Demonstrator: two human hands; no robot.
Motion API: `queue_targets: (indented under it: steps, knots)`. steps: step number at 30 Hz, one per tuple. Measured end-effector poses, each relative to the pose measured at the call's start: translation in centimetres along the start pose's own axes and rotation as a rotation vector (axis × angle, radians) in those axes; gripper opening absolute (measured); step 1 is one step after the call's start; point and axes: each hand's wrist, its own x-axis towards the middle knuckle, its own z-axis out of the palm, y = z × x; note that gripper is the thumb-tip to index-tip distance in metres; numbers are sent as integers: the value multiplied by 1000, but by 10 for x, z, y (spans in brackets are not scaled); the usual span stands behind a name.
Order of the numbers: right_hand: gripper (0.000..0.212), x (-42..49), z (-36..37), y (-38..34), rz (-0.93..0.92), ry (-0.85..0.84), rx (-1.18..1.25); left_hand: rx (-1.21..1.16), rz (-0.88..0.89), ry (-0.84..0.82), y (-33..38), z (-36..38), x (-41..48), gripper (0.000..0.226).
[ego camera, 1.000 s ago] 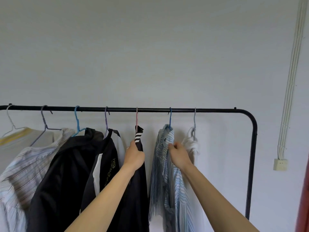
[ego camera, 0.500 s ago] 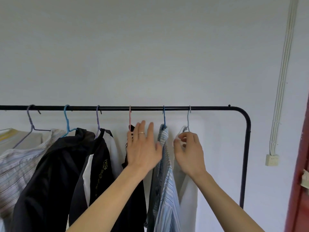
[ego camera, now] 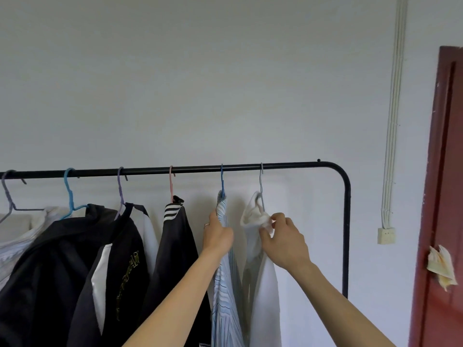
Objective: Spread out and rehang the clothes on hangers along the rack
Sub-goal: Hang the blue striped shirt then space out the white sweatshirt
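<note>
The clothes hang from a black rack (ego camera: 346, 221) whose top bar runs across a pale wall (ego camera: 200, 83) and bends down into a post at the far end. Farthest from that post, a big black jacket (ego camera: 50, 271) hangs on a light blue hanger (ego camera: 69, 194); beyond it, at the picture's edge, a pale shirt (ego camera: 15, 244) hangs on a grey-purple hanger (ego camera: 7, 196). Next toward the post comes a black and white jacket (ego camera: 117, 266) with yellowish lettering, on a purple hanger (ego camera: 121, 189). Then a dark jacket (ego camera: 175, 251) with white stripes at its collar hangs on a pink hanger (ego camera: 171, 184). Closer still to the post is a blue striped shirt (ego camera: 224, 296) on a dark blue hanger (ego camera: 222, 179), and nearest the post a white garment (ego camera: 260, 284) on a grey hanger (ego camera: 261, 189), its collar bunched up. The left hand (ego camera: 217, 237) is closed around the blue striped shirt just under its collar. The right hand (ego camera: 284, 242) pinches the bunched white cloth between thumb and fingertips (ego camera: 276, 217), the other fingers curled. Past the post, a red-brown door (ego camera: 441, 196) stands at the edge of the view, with cream cable conduit (ego camera: 394, 108) running down the wall to a small wall box (ego camera: 386, 235), and a crumpled paper (ego camera: 441, 267) stuck on the door.
</note>
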Motion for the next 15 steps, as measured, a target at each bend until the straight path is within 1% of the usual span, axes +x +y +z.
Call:
queue_targets:
  steps: [5,10,15]
  knots:
    - [30,3,6,-5,9,-18,9,10,13,52,1,4,-2,77]
    - [31,8,10,-5,39,-42,-16,67,-4,-16,0,1,-3,80]
    - [31,18,12,-5,104,-64,-64,14,9,-27,4,3,-5,79]
